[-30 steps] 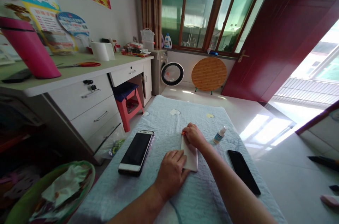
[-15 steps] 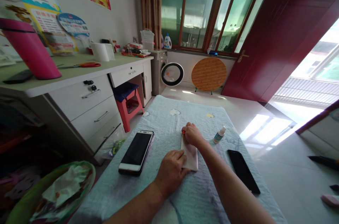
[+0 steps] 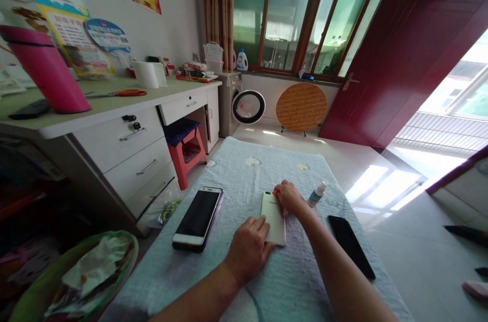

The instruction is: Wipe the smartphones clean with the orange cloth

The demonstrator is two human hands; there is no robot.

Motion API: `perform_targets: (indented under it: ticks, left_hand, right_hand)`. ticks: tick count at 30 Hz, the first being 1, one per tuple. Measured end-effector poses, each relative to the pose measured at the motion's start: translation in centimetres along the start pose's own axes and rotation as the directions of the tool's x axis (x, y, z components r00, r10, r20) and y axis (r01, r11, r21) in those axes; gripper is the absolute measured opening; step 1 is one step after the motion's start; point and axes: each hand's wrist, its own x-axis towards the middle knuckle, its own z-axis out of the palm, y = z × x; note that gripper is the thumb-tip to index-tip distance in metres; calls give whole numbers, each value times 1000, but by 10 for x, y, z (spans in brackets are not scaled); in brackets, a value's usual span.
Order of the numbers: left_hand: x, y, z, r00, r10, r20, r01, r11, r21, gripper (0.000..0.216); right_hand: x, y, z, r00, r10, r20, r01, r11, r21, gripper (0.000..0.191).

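Note:
A pale phone [image 3: 273, 218] lies back side up on the light blue cloth, its dark camera spot at the upper left corner. My left hand [image 3: 247, 243] grips its lower part, with fingers over the left edge and thumb by the bottom end. At the phone's upper right edge, my right hand [image 3: 288, 197] is closed around a small orange piece [image 3: 275, 193], mostly hidden by the fingers. Further left rests a white-framed phone [image 3: 198, 215], screen up. A small spray bottle [image 3: 317, 194] stands right of my right hand, and a black phone [image 3: 351, 246] lies beyond my right forearm.
The light blue cloth [image 3: 236, 169] covers the table. On the left are a desk [image 3: 133, 141] with a pink tumbler [image 3: 49, 73] and scissors [image 3: 127, 93], a red stool [image 3: 186, 154] and a waste basket [image 3: 131, 256].
My right hand has moved right and slightly down, from the phone's top left to its upper right edge, uncovering the camera and lettering. My left hand stays on the phone.

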Motion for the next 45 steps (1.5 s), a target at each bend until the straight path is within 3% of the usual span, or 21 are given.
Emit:
perform_targets:
  ticks: [16,37,42,45]
  left_hand:
    - [0,0,-1,1000,-17,15,17,1000,-7,27]
    - [-1,-4,7,1000,6,-25,-5,1000,29,22]
    - [-1,-3,7,1000,-4,-23,5,1000,30,25]
    - [-1,-3,6,999,0,-39,0,1000,18,24]
  right_hand:
    - [-26,7,10,984,164,-66,-163,986,22,26]
    - [-131,-35,17,978,206,-37,-195,963,188,21]
    - [-143,-34,0,990,126,64,-138,955,263,15]
    - [-139,-35,-11,998,26,58,-44,942,332,17]
